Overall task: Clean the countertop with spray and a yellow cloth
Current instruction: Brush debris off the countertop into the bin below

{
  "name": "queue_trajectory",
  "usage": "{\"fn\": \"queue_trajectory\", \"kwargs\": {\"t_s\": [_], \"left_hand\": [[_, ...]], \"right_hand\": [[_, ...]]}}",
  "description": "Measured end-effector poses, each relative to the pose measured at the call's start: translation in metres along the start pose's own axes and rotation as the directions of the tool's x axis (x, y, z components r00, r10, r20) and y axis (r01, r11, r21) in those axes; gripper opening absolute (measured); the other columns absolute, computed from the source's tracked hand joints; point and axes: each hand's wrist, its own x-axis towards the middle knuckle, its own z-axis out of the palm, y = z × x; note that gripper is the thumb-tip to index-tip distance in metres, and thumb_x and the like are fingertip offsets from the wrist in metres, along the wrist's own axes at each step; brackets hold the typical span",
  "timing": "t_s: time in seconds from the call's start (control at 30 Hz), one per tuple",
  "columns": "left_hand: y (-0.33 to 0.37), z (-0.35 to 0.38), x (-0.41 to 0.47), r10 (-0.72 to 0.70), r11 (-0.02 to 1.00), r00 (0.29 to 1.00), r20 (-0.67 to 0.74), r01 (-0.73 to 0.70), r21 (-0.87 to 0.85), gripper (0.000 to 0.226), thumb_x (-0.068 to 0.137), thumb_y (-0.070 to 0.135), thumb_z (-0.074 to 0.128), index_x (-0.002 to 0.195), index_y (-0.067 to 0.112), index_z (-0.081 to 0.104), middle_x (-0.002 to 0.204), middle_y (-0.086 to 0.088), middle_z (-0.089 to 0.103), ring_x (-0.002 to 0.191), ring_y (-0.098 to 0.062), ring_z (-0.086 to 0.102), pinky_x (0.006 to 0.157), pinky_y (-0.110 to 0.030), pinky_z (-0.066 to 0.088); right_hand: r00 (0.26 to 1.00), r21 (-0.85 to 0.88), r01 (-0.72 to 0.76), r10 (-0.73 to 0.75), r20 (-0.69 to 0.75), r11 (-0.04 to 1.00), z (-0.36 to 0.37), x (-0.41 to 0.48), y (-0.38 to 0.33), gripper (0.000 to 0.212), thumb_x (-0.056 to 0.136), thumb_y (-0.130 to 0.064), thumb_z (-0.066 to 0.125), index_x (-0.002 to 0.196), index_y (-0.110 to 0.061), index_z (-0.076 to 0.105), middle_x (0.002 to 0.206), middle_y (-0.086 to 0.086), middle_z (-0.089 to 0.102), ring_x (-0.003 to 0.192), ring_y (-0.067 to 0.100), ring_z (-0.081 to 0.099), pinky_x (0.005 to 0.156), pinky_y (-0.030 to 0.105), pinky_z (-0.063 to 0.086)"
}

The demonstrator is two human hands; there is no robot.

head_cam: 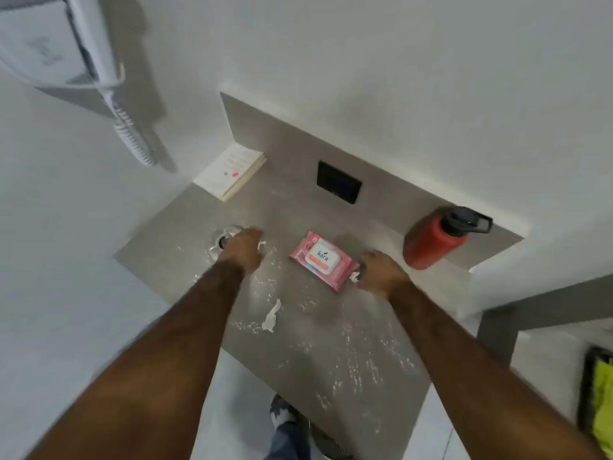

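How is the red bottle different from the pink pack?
The bottle is red with a dark lid; the pack is pink with a white flap. The bottle stands up, tall and round; the pack lies flat. The bottle is at the back by the wall; the pack is nearer the middle. Both sit on the grey countertop.
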Motion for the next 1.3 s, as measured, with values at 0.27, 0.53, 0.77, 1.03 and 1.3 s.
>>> {"fn": "queue_trajectory", "kwargs": {"t_s": [0.27,0.53,0.77,1.03,1.3], "left_hand": [[0.008,0.025,0.029,0.006,0.970,1.000,0.000,-0.005,0.245,0.035,0.094,-0.003,0.046,0.125,0.003,0.059,0.128,-0.019,0.063,0.118,-0.033,0.065,0.098,-0.042,0.053],[0.013,0.033,-0.010,-0.061,0.988,0.998,-0.010,0.062,0.140,0.030,0.092,0.004,0.052,0.114,0.005,0.071,0.118,-0.020,0.070,0.112,-0.037,0.065,0.096,-0.041,0.051],[0.023,0.068,-0.112,-0.140,0.986,0.988,-0.069,0.132,-0.102,0.027,0.093,0.010,0.059,0.111,0.018,0.077,0.117,-0.008,0.073,0.106,-0.027,0.067,0.096,-0.034,0.053],[0.033,0.110,-0.140,-0.121,0.989,0.971,-0.206,0.099,-0.114,0.031,0.095,0.006,0.057,0.123,0.004,0.069,0.133,-0.025,0.057,0.118,-0.039,0.061,0.105,-0.039,0.048],[0.055,0.117,-0.160,-0.194,0.959,0.961,-0.199,0.143,-0.243,0.022,0.086,0.002,0.063,0.100,0.008,0.080,0.111,-0.018,0.076,0.105,-0.033,0.070,0.097,-0.031,0.049]], "right_hand": [[0.976,0.151,-0.047,0.078,-0.202,0.987,0.029,0.010,0.006,0.020,0.088,-0.020,0.079,0.104,-0.013,0.069,0.112,0.006,0.067,0.102,0.025,0.067,0.094,0.037,0.055],[0.967,0.108,-0.108,0.130,-0.218,0.988,0.040,-0.004,0.008,0.008,0.094,-0.014,0.061,0.089,-0.014,0.068,0.100,0.011,0.071,0.087,0.030,0.068,0.073,0.028,0.046],[0.974,0.096,-0.102,0.119,-0.194,0.990,0.046,-0.042,0.022,0.013,0.092,-0.013,0.063,0.088,-0.013,0.075,0.096,0.011,0.076,0.089,0.030,0.073,0.071,0.024,0.044],[0.985,0.182,-0.041,0.070,-0.156,0.982,0.072,-0.086,0.048,0.012,0.094,-0.019,0.073,0.100,-0.010,0.078,0.107,0.012,0.075,0.100,0.027,0.070,0.087,0.030,0.052],[0.977,0.293,0.127,-0.068,-0.202,0.948,0.097,-0.137,0.083,0.017,0.091,-0.020,0.076,0.099,-0.006,0.080,0.101,0.013,0.078,0.095,0.026,0.071,0.090,0.037,0.055]]}}
